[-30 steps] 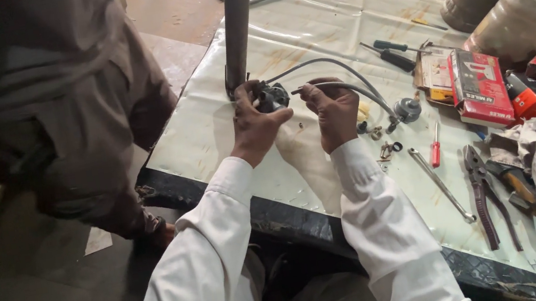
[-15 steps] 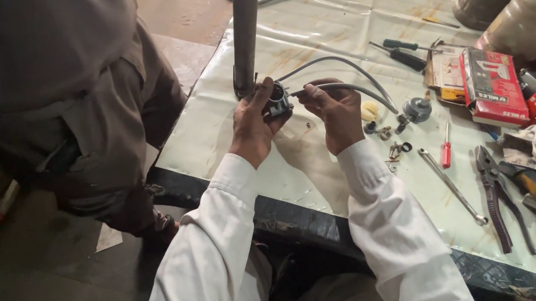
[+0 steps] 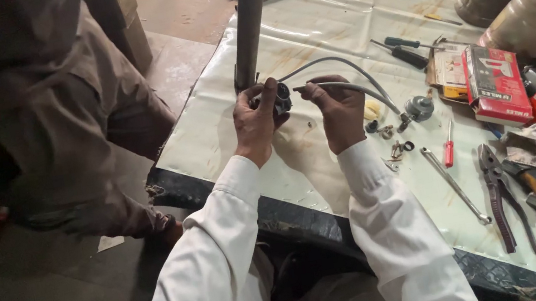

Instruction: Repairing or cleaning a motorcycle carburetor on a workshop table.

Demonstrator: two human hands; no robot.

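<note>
I judge I'm fitting the grey cable (image 3: 343,76) into the small black fitting (image 3: 279,98), just beside the pole (image 3: 250,23). My left hand (image 3: 255,125) clenches the fitting; my right hand (image 3: 342,115) pinches the cable end. Next calls for steady alignment.

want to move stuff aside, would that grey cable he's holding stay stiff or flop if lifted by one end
The grey cable would probably hold a springy curve: it arches above the table from the right hand. Its far end, at the small metal fitting, would likely drag.
</note>
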